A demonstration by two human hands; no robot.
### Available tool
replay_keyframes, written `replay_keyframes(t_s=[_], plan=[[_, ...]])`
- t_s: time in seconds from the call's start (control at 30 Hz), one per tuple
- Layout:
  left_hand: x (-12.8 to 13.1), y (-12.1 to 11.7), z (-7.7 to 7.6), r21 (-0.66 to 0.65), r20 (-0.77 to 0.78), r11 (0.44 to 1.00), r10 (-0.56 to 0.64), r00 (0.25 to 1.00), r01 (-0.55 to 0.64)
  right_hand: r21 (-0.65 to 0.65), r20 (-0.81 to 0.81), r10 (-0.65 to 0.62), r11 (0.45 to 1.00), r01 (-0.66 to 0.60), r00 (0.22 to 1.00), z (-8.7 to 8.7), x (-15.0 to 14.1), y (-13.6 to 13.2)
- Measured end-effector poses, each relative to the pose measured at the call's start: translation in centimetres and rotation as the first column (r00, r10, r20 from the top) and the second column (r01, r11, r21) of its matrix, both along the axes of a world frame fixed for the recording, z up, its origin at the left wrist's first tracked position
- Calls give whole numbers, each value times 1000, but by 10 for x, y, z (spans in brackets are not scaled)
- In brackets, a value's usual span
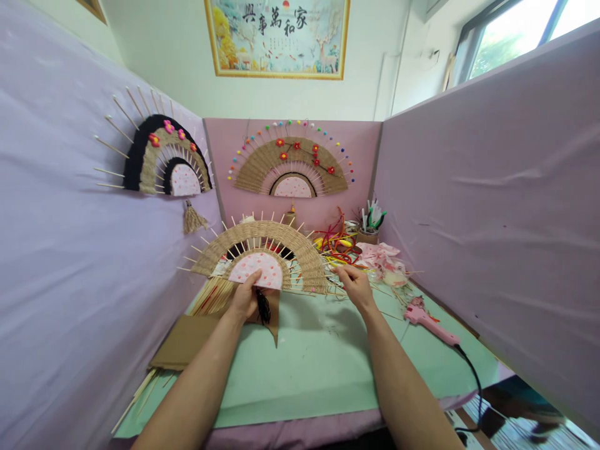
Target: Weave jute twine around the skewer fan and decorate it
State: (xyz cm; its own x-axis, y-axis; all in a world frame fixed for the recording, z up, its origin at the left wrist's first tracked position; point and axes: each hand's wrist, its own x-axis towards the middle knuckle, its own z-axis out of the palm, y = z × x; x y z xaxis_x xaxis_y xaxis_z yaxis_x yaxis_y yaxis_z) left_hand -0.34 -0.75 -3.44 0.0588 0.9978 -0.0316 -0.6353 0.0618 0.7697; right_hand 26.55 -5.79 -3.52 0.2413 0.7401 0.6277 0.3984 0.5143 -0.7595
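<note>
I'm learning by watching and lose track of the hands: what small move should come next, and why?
Probably guide the right hand slightly inward to steady the woven band at its right end: the left hand grips only the dotted centre, and the right's curled fingers are beside that end.

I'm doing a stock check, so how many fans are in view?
3: the black-edged fan on the left partition, the bead-tipped fan on the back partition, the plain fan in the left hand.
</note>
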Motion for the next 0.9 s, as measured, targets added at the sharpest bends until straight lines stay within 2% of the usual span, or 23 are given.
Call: replay_keyframes(t_s=[0.17, 0.3, 0.47, 0.63, 0.73, 0.9], plan=[[0, 1, -1, 7, -9, 1000, 10, 1000, -9, 44, 147, -40, 998, 34, 988, -2, 0, -2], [0, 1, -2, 21, -3, 1000, 13, 1000, -13, 71, 206, -112, 992, 100, 972, -6, 1, -5], [0, 1, -2, 28, -1, 1000, 5, 1000, -5, 91, 180, -163, 985, 148, 970, -7, 1, -10], [1, 0, -2, 17, 9, 1000, 11, 1000, -11, 90, 81, -229, 971, 222, 970, -7, 3, -15], [3, -1, -1, 20, 16, 1000, 13, 1000, -14, 74, 75, -180, 982, 174, 981, -6, 4, -19], [5, -1, 0, -9, 39, 999, 33, 999, -33, 65, -5, -6, 998, 6, 1000, -4, 6, -23]])
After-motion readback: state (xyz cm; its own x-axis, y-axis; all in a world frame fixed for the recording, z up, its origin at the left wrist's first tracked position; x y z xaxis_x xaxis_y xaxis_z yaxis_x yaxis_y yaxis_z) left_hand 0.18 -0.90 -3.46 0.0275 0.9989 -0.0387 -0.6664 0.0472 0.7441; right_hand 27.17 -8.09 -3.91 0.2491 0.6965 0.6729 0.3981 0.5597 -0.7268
